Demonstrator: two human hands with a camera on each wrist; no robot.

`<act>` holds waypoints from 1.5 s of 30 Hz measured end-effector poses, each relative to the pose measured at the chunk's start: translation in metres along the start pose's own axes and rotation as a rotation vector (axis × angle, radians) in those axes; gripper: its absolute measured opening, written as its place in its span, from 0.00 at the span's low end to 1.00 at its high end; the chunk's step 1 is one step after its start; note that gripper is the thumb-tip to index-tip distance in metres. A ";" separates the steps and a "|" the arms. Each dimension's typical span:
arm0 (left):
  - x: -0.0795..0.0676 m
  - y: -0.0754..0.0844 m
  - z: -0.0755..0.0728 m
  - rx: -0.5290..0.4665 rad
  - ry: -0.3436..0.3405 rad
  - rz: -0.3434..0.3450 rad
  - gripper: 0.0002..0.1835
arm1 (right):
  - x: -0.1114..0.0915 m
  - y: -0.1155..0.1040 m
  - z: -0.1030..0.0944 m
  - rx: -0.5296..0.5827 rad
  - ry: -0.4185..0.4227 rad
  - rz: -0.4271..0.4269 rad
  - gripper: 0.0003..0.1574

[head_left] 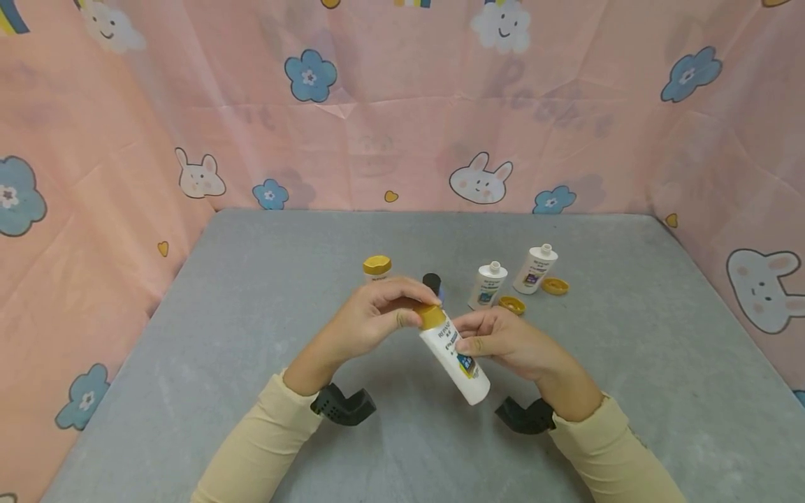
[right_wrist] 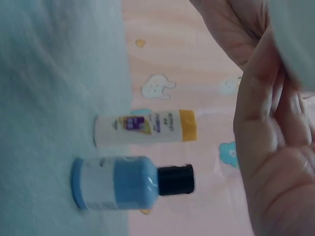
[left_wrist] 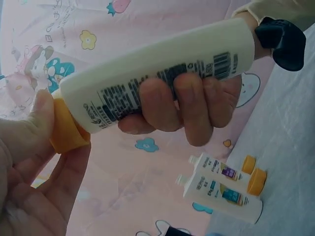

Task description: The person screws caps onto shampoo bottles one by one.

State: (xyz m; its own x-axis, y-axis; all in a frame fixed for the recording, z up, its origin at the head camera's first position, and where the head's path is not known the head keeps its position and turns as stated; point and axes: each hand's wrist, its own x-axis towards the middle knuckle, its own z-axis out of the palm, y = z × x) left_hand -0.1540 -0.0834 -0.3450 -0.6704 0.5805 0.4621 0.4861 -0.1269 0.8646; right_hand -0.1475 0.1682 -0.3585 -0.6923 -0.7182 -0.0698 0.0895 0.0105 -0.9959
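Observation:
A white shampoo bottle (head_left: 449, 353) with a printed label is held tilted over the front of the table, its gold cap (head_left: 432, 317) toward the upper left. My left hand (head_left: 367, 321) pinches that cap between thumb and fingers. Around the bottle's body curl the fingers of my right hand (head_left: 512, 342), pressed against its barcode side in the left wrist view. The cap sits at the bottle's end, slightly askew in that view. In the right wrist view only a blurred part of the white bottle (right_wrist: 300, 39) shows, beside the right palm.
Behind the right hand stand two uncapped white bottles (head_left: 487, 286) (head_left: 536, 269), with gold caps (head_left: 512, 304) (head_left: 555, 286) lying beside them. Behind the left hand are a gold-capped bottle (head_left: 377, 265) and a blue bottle (right_wrist: 133, 182) with a black cap. Patterned pink cloth surrounds the grey table (head_left: 283, 244).

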 end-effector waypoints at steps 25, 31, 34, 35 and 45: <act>0.006 0.007 0.019 0.033 0.410 -0.458 0.19 | 0.007 -0.003 0.030 -0.526 0.607 -0.058 0.20; 0.005 0.007 0.017 0.045 0.363 -0.446 0.19 | 0.006 -0.003 0.026 -0.505 0.574 -0.056 0.20; 0.005 0.008 0.016 0.032 0.342 -0.443 0.19 | 0.004 -0.004 0.023 -0.485 0.557 -0.019 0.21; 0.005 0.007 0.015 0.027 0.335 -0.440 0.19 | 0.004 -0.005 0.023 -0.476 0.548 -0.009 0.21; 0.003 0.007 0.006 0.033 0.221 -0.430 0.20 | 0.005 -0.003 0.020 -0.419 0.513 0.025 0.23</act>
State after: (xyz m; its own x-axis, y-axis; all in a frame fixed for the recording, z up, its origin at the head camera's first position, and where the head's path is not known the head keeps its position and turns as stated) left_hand -0.1497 -0.0778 -0.3385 -0.9158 0.3897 0.0976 0.1538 0.1155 0.9813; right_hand -0.1369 0.1501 -0.3542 -0.9562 -0.2927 -0.0079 -0.1048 0.3671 -0.9243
